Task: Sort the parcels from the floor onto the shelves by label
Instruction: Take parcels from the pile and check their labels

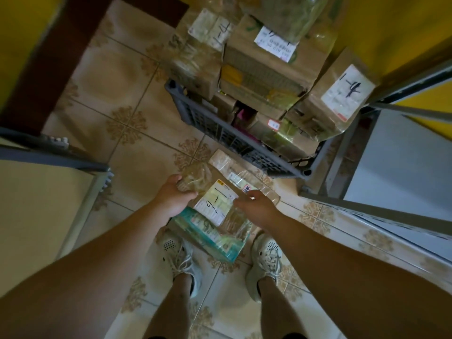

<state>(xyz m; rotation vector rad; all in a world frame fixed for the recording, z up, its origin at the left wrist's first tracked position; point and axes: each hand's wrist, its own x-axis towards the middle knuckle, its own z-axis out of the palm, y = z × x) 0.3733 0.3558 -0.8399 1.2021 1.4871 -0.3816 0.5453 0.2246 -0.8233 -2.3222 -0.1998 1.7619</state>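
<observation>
1. Grey metal shelf frame with a cream board (49,192) fills the near left, beside beige patterned floor tiles (117,77).
2. The left hand (172,198) curls its fingers round the left edge of a clear-tape-wrapped parcel with a white handwritten label (215,204), held low above white laced shoes (182,258).
3. The right hand (256,209) grips the parcel's right side, fingers bent over it.
4. Farther off, a dark grey slatted plastic crate (215,133) heaped with brown cardboard boxes (269,69) blocks the aisle.
5. A grey metal shelf with a white board (403,167) stands right, just beside the crate.
</observation>
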